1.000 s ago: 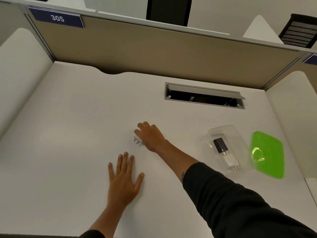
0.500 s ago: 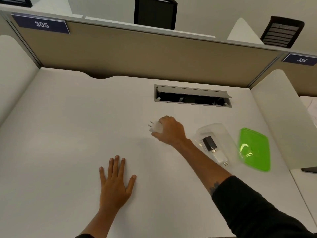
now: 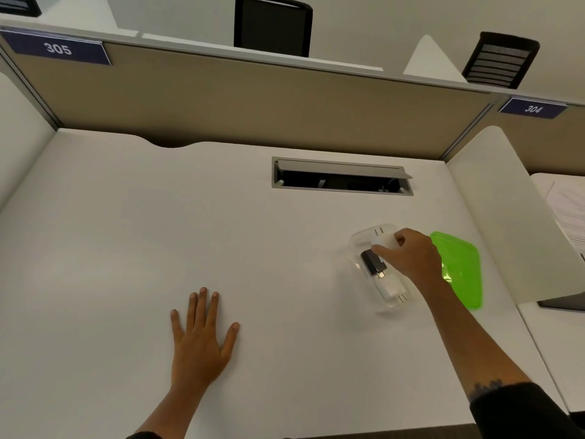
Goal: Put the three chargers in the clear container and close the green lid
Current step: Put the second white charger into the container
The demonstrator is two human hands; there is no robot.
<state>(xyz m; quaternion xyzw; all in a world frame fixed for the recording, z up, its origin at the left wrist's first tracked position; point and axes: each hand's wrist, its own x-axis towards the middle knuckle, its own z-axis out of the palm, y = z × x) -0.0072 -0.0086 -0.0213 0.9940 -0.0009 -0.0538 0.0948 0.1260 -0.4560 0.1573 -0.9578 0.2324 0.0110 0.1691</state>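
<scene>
The clear container [image 3: 357, 240] lies open on the white desk at the right. Inside it rest a black charger [image 3: 373, 260] and a white charger [image 3: 391, 287] with its prongs toward me. My right hand [image 3: 411, 256] hovers over the container's far end, gripping a third white charger [image 3: 384, 239] whose prongs point away from me. The green lid [image 3: 462, 269] lies flat on the desk just right of the container, partly behind my right hand. My left hand [image 3: 200, 335] rests flat on the desk, fingers spread, holding nothing.
An open cable hatch [image 3: 342, 177] is set into the desk behind the container. A beige partition [image 3: 253, 103] closes the back, and a white side divider [image 3: 512, 217] stands right of the lid. Papers [image 3: 568, 213] lie on the neighbouring desk.
My right hand lifted the white charger from the desk's middle and carried it right, ending over the clear container. My left hand stayed flat on the desk.
</scene>
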